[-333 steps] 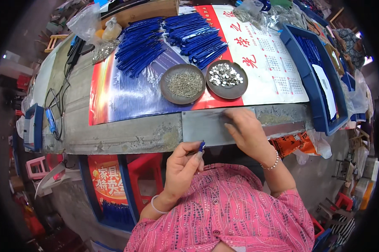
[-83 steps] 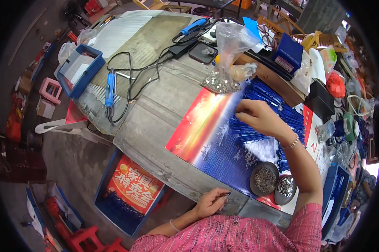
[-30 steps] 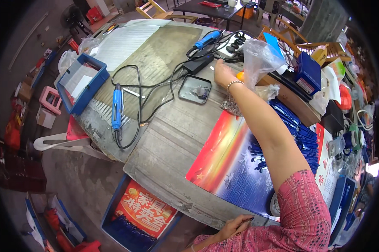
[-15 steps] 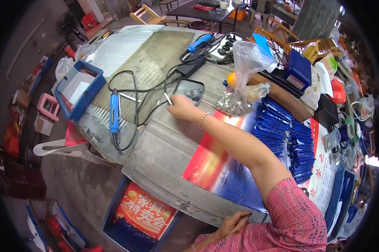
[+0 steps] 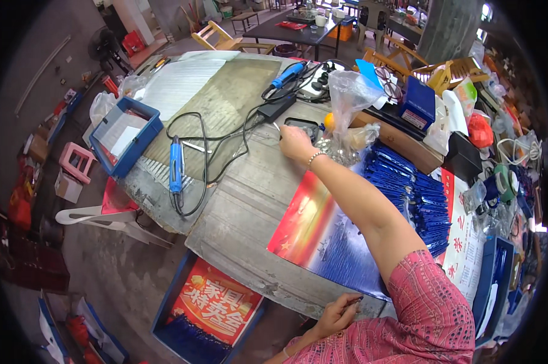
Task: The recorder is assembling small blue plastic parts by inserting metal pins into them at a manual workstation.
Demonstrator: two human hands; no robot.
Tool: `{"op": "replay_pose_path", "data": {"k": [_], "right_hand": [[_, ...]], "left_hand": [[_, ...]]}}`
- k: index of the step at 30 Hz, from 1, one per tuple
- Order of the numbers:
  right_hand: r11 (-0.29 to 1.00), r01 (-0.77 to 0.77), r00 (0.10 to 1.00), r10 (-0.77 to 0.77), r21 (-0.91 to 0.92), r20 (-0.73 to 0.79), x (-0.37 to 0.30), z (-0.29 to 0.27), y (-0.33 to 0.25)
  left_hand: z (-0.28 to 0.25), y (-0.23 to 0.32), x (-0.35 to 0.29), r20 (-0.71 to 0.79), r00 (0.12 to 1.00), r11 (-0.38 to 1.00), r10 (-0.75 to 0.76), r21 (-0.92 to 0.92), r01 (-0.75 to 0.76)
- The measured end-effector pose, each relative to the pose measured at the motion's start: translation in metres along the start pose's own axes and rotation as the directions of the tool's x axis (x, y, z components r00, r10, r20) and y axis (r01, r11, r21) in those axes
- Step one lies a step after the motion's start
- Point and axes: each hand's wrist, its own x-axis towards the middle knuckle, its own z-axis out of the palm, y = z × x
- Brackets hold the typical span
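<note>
Pinching a slim white stick [image 5: 276, 126] in the right hand [image 5: 296, 144], fingers together, over the worktop [image 5: 246, 203] beside the black tray [image 5: 304, 123] and clear bag [image 5: 348, 103]. Left hand [image 5: 338, 316] at the near edge, fingertips closed on a small dark piece [image 5: 359, 299]; too small to identify.

Right hand [image 5: 296, 144] outstretched, left hand [image 5: 338, 316] curled near the body

Two hands [image 5: 297, 144]; one slim pale piece [image 5: 276, 127]; two blue pen-shaped tools [image 5: 175, 167]; one dark tray [image 5: 304, 126]; one orange ball [image 5: 329, 122]; one pair of glasses [image 5: 388, 83]. Blue strips [image 5: 390, 176] form perhaps two bundles, too overlapped to count.
</note>
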Motion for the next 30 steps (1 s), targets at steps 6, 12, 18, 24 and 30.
{"op": "replay_pose_path", "data": {"k": [6, 12, 18, 24, 30], "right_hand": [[0.978, 0.173, 0.983, -0.163, 0.116, -0.085, -0.037, -0.019, -0.027], [0.876, 0.158, 0.953, -0.255, 0.456, 0.161, -0.197, -0.142, -0.055], [0.493, -0.464, 0.885, 0.221, 0.736, 0.410, -0.360, -0.239, -0.053], [0.293, -0.230, 0.870, 0.489, 0.928, 0.062, -0.460, -0.257, -0.056], [0.282, -0.053, 0.825, 0.552, 0.958, -0.117, -0.505, -0.279, -0.061]], "left_hand": [[0.004, -0.005, -0.006, -0.070, 0.997, 0.998, 0.030, -0.055, -0.034], [0.008, -0.009, -0.006, -0.015, 1.000, 0.991, -0.027, -0.133, 0.024], [0.003, 0.024, -0.004, -0.039, 0.998, 0.978, -0.058, -0.204, 0.049], [0.043, 0.066, 0.009, 0.111, 0.993, 0.999, -0.026, -0.028, 0.030], [0.096, 0.070, -0.007, 0.233, 0.969, 0.995, -0.085, -0.024, 0.093]]}}
